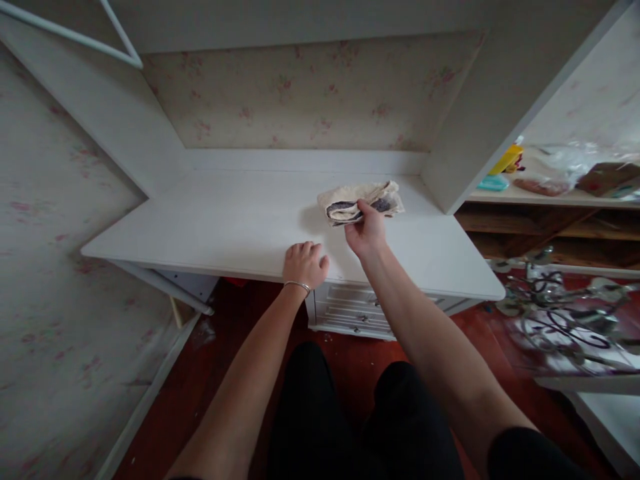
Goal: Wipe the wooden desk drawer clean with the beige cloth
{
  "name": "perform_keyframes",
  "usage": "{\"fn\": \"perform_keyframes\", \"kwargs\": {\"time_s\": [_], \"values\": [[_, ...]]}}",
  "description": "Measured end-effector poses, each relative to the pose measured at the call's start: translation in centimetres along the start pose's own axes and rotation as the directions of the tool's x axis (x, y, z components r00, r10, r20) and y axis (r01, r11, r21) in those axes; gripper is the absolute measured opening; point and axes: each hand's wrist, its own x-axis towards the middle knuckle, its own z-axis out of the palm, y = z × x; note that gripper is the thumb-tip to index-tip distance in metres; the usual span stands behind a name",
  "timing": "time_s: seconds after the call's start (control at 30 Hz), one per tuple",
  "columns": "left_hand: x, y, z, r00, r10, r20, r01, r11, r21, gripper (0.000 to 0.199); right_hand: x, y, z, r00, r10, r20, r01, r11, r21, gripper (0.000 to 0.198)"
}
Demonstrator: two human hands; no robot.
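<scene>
Right Hand Closed on Folded Cloth at White Desk

The right hand (pixel 367 233) is clamped on a folded cloth (pixel 343 199), cream with dark patches, thumb on top. The cloth lies in the grip and projects to both sides of it. Whether its underside touches the desktop (pixel 225 213) cannot be determined; a soft shadow falls just left of it.

Near the grip, to its left and closer to the person, the left hand (pixel 305 263) rests palm-down at the desktop's front edge, fingers slightly bent. A thin bracelet (pixel 299 285) circles that wrist.

Below the grip, on the person's side, stands a white drawer unit (pixel 345 313) with small knobs. The person's dark-clad knees (pixel 310 393) are lower again, above a red floor (pixel 225 373).

Beyond the grip, floral wallpaper (pixel 330 93) covers the back wall. A white upright (pixel 500 93) rises beyond and to the right. Well apart on the right, a shelf (pixel 530 195) bears a clear plastic bag (pixel 555 163) and a yellow item (pixel 509 160); scrolled metalwork (pixel 555 317), partly blurred, sits lower on that side.
</scene>
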Motion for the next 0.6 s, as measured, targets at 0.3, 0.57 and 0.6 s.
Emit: {"fn": "perform_keyframes", "kwargs": {"time_s": [0.3, 0.57, 0.6], "values": [[0.1, -0.1, 0.2, 1.0, 0.005, -0.031, -0.004, 1.0, 0.031, 0.032, -1.7, -1.5, -6.5, 0.957, 0.218, -0.192, -0.277, 0.881, -0.384, 0.018], [-0.5, -0.2, 1.4, 0.994, 0.023, -0.11, -0.026, 0.999, -0.021, 0.033, -3.4, -13.6, -16.0, 0.93, -0.328, -0.164, 0.018, 0.486, -0.874, 0.033], [-0.5, -0.2, 1.6, 0.993, 0.027, -0.118, -0.03, 0.999, -0.022, 0.033, -3.0, -15.1, -17.6, 0.886, -0.451, -0.109, 0.024, 0.278, -0.96, 0.036]]}}
